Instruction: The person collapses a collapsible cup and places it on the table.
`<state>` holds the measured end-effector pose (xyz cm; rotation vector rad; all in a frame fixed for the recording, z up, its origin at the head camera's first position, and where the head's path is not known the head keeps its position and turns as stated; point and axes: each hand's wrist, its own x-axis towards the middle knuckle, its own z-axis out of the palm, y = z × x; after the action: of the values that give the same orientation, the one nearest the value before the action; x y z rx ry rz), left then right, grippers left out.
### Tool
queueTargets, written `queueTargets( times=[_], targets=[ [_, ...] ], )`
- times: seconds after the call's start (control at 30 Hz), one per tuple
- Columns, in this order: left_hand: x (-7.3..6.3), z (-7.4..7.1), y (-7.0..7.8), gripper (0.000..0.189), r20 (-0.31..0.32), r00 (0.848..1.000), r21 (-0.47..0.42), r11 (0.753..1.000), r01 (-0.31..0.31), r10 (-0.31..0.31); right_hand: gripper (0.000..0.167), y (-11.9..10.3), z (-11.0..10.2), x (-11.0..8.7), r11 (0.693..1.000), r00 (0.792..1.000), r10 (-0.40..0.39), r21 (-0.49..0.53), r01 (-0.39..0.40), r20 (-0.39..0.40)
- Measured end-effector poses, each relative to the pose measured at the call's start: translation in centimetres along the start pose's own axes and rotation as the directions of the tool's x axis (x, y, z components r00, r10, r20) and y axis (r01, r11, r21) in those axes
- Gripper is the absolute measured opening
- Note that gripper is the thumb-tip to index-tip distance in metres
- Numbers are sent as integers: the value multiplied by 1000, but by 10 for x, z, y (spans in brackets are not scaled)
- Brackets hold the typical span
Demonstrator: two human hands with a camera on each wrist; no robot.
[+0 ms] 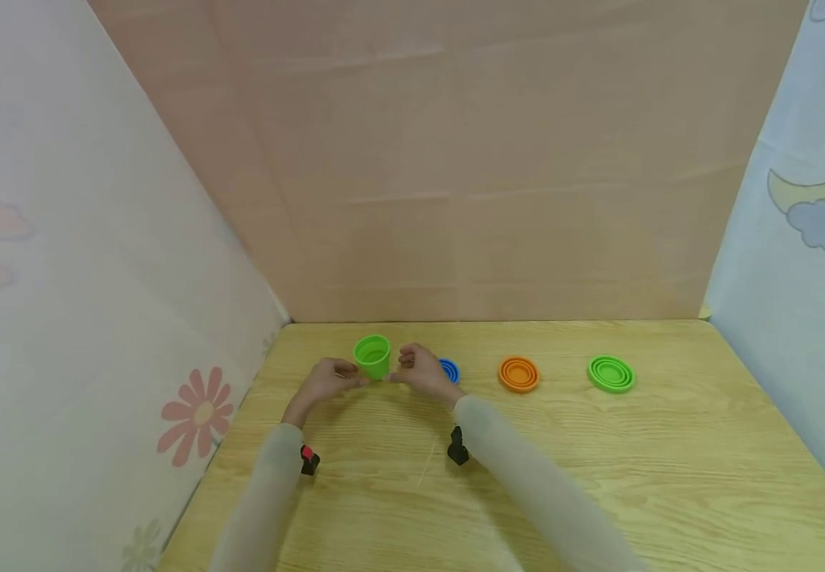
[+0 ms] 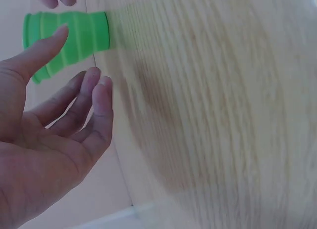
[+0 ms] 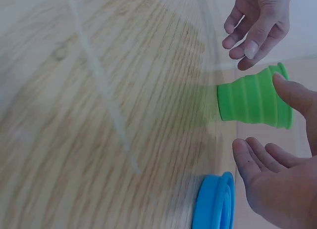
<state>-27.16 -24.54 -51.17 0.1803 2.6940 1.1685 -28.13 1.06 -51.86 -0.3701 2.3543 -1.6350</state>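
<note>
A green collapsible cup (image 1: 372, 357), pulled out to its full height with ribbed walls, stands upright on the wooden table. On its left is my left hand (image 1: 326, 380), fingers loosely bent and holding nothing; in the left wrist view its thumb overlaps the cup's side. My right hand (image 1: 422, 373) is at the cup's other side, with thumb and fingers spread apart and nothing gripped. The right wrist view shows the cup (image 3: 255, 98) between both hands. A flattened blue collapsible cup (image 3: 213, 204) lies beside my right hand, partly hidden by it in the head view.
Farther right on the table (image 1: 669, 461) lie a flattened orange collapsible cup (image 1: 518, 373) and a flattened green one (image 1: 611, 373). A beige backdrop (image 1: 455, 175) rises behind the table's far edge. Patterned white sheets flank the left and right sides.
</note>
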Motion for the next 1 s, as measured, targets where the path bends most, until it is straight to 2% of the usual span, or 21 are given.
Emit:
queueTargets(
  times=[0.17,0.33,0.5,0.63,0.83,1.0],
  targets=[
    [5,0,-1,66,14,1000,-100,995,-2,3,82,-2,7,6,1000,1000,10,-27,-9,18],
    [10,1,3,65,16,1000,-223,975,-18,22,81,0,13,13,999,1000,-16,-43,17,7],
    [14,1,1,64,49,998,-271,962,-23,38,78,3,21,18,999,998,-32,-33,30,-52],
    [14,1,-1,64,60,997,-318,948,-23,45,74,1,26,19,999,997,-38,-9,37,-67],
    [14,0,-2,64,37,998,-359,933,-34,50,73,-4,25,22,998,996,-58,-17,57,-68],
    [15,-1,-6,60,22,998,-370,928,-44,56,64,-4,25,24,995,994,-90,-38,88,-69]
  ],
)
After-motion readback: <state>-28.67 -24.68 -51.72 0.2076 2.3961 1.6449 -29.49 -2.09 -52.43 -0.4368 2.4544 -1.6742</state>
